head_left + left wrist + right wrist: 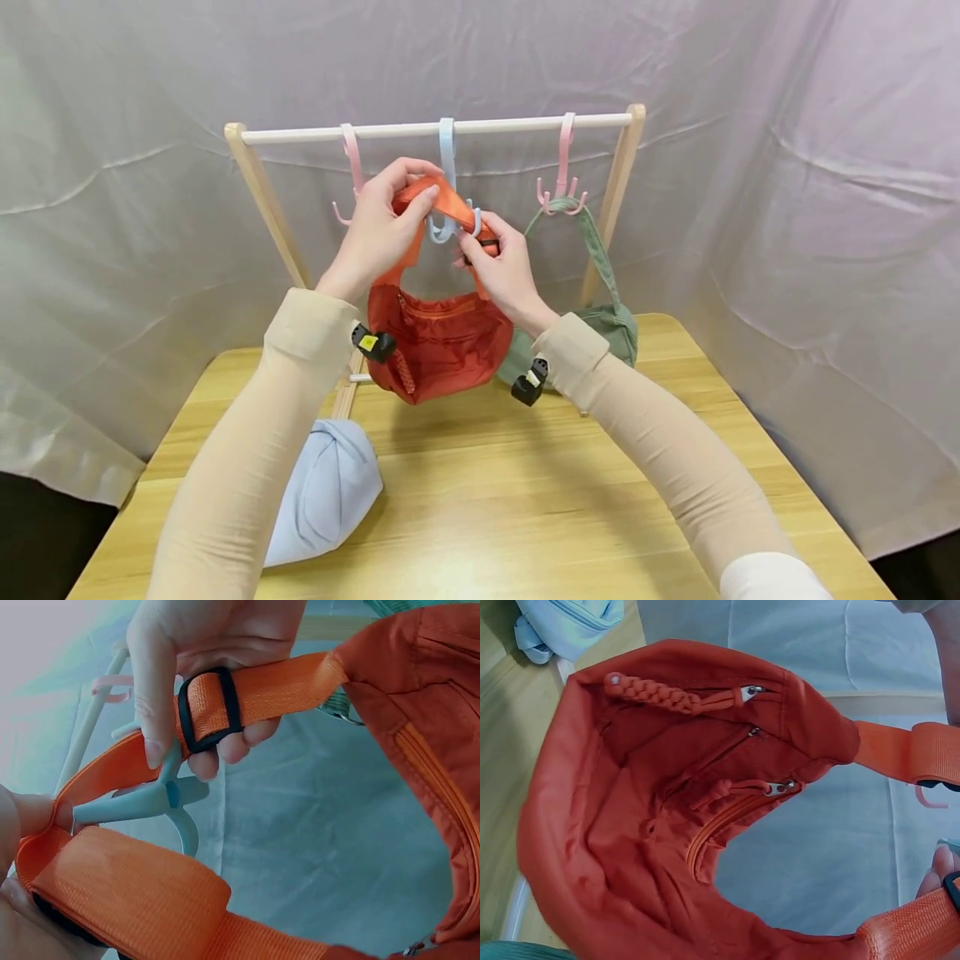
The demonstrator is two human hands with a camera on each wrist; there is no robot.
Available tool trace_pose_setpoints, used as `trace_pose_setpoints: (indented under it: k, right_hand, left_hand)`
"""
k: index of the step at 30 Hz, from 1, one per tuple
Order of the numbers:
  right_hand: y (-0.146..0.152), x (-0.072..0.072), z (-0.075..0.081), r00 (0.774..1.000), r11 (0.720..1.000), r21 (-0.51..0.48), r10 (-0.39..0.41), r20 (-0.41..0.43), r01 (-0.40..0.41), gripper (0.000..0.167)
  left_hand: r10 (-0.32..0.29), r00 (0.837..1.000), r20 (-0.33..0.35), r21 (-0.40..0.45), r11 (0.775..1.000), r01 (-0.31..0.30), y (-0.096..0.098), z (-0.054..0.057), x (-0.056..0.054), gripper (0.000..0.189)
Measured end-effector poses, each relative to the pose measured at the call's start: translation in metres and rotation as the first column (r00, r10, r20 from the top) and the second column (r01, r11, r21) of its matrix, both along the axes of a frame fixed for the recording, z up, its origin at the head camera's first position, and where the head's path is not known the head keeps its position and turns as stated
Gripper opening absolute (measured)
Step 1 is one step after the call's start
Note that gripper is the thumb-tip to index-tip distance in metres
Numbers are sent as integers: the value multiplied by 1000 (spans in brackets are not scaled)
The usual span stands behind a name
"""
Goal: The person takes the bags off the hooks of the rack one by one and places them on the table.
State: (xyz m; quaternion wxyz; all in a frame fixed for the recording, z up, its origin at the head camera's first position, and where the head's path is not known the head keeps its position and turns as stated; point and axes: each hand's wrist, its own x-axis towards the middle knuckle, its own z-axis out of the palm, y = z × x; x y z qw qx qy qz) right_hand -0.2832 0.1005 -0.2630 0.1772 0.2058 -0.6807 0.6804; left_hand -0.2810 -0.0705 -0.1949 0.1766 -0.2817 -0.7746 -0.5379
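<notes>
A red shoulder bag point(450, 350) hangs by its orange strap point(135, 877) at the middle of the rack, over the light blue hook point(447, 150). My left hand point(382, 225) pinches the strap's upper left part between thumb and fingers. On the other side, my right hand point(498, 267) grips the strap by its black buckle point(208, 709), close beside a prong of the hook. In the left wrist view the strap loops around the blue hook's prongs point(165, 799). The right wrist view shows the bag's zippers and a braided pull point(656, 694).
A green bag point(618, 333) hangs from the right pink hook point(562, 167). Another pink hook point(351, 158) is on the left of the white rail point(510, 126). A light blue bag point(330, 492) lies on the wooden table point(480, 508), beside my left forearm.
</notes>
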Motion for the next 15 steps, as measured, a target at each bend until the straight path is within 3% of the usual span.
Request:
trace_pose_setpoints:
  k: [8,15]
  right_hand:
    - [3,1,4,1000,1000,18,0,-10,0,30]
    - [3,2,7,999,999,-10,38,5,-38,32]
  left_hand:
    - [30,999,-32,-31,999,-31,-3,-3,-3,25]
    - [34,999,-14,-37,999,-35,-6,-8,-4,27]
